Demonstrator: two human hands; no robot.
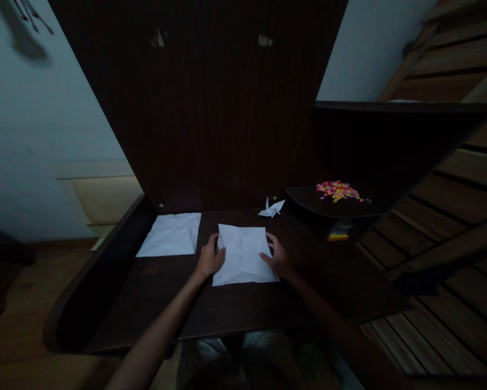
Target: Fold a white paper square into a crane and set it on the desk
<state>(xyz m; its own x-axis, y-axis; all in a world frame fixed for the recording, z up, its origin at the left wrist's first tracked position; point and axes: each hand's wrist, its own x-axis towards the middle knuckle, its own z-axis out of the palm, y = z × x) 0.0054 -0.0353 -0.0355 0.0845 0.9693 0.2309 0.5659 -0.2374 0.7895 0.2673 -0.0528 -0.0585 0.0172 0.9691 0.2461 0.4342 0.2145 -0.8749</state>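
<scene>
A creased square sheet of white paper [243, 257] is held over the dark desk, tilted a little toward me. My left hand [210, 257] grips its left edge, thumb on the face and fingers behind. On the opposite edge my right hand [279, 257] has the same hold, its thumb lying on the paper. Fold lines cross the middle of the sheet. Behind it, near the back panel, stands a folded white paper crane [272, 208]. More creased white paper [170, 234] lies flat to the left, apart from both hands.
The dark wooden desk [154, 303] has a raised side wall [92, 281] on the left and a tall back panel [222, 108]. On a small rounded shelf [304, 196] at the right sits a pile of colourful small pieces [337, 190]. Wooden slats [442, 309] rise beyond the desk's right side.
</scene>
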